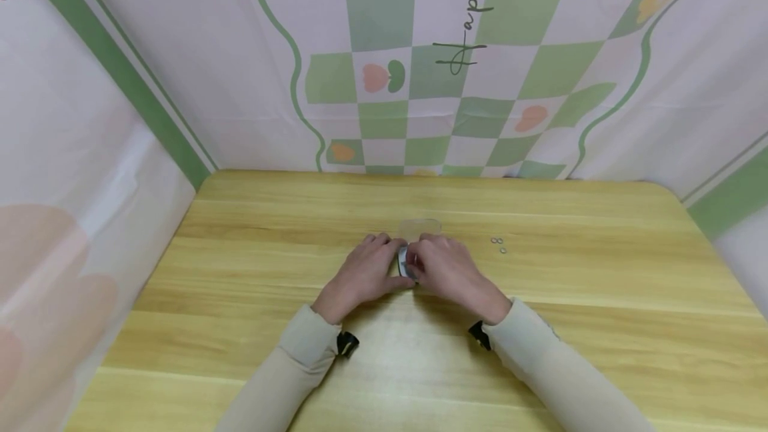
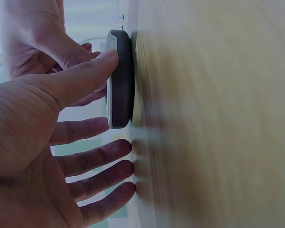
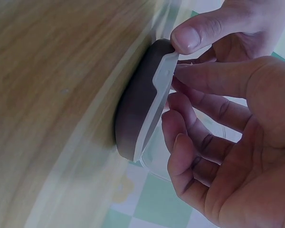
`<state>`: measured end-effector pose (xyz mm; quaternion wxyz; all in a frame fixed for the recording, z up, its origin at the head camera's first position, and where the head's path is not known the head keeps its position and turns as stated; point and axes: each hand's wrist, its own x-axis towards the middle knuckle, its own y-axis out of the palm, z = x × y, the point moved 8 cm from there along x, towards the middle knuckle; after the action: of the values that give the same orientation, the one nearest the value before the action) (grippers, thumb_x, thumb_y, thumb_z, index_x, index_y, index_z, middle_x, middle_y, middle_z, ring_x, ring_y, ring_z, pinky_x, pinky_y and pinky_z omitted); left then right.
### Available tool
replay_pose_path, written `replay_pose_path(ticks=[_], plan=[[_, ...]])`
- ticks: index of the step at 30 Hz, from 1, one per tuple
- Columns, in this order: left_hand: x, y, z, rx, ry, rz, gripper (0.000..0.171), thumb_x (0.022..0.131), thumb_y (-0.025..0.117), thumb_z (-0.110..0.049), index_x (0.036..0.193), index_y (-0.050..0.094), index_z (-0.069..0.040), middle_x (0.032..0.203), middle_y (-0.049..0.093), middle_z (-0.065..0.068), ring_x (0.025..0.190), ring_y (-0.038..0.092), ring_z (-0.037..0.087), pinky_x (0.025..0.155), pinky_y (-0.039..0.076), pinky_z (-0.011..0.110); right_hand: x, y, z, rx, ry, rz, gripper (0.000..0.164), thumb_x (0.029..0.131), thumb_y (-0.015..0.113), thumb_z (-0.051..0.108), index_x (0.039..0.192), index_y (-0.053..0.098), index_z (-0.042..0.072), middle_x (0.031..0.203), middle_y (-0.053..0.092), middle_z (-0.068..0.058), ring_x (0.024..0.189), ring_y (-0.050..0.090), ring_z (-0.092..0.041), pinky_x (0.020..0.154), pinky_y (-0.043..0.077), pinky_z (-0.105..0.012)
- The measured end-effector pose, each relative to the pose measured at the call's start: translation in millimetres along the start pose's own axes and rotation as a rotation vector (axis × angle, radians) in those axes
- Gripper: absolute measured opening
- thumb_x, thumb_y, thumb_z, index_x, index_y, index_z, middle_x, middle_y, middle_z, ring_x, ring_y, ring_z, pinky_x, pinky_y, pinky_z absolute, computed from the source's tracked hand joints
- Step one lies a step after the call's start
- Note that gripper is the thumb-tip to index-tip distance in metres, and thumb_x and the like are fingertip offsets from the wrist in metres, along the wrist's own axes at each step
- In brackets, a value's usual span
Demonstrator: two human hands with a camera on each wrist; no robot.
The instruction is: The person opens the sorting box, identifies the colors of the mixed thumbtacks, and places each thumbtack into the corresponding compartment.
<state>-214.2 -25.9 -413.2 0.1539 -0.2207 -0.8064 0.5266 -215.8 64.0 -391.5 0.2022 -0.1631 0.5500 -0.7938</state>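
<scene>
Lying between the left fingers (image 2: 80, 130) is a case (image 2: 123, 80) (dark-sided).

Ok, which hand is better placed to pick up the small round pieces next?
Probably the right hand: the small round pieces lie on its side, nearer to it. The left hand is farther off and grips the dark case.

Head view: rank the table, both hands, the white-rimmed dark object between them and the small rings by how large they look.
1. Table
2. Left hand and right hand: too alike to rank
3. White-rimmed dark object, going by its visible part
4. Small rings, alike among themselves
</scene>
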Motion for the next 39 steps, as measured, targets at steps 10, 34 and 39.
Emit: replay_pose_path(ticks=[10,34,39], plan=[[0.1,0.0,-0.4,-0.001,0.0,0.004,0.064,0.079,0.063,-0.053,0.129,0.05,-0.015,0.114,0.052,0.003,0.103,0.046,0.021,0.082,0.04,0.033,-1.4,-0.6,-0.1,0.009,-0.001,-0.005,0.005,0.078,0.068,0.018,0.08,0.064,0.017,0.073,0.049,0.007,0.062,0.046,-0.011,0.052,0.039,-0.025],[-0.4,0.9,-1.2,0.015,-0.022,0.019,0.069,0.079,0.064,-0.052,0.133,0.047,-0.013,0.119,0.052,0.005,0.108,0.046,0.023,0.087,0.04,0.036,-18.8,-19.8,-22.7,0.031,0.073,-0.036,0.013,0.079,0.068,0.025,0.087,0.066,0.016,0.08,0.055,0.005,0.065,0.048,-0.011,0.054,0.04,-0.025],[0.0,0.9,-1.0,0.011,-0.026,0.012,0.07,0.078,0.065,-0.052,0.133,0.047,-0.013,0.118,0.052,0.005,0.108,0.047,0.022,0.087,0.04,0.036,-23.6,-26.5,-31.1,0.029,0.069,-0.062,0.012,0.079,0.068,0.023,0.087,0.066,0.016,0.079,0.055,0.005,0.062,0.048,-0.011,0.053,0.04,-0.026]])
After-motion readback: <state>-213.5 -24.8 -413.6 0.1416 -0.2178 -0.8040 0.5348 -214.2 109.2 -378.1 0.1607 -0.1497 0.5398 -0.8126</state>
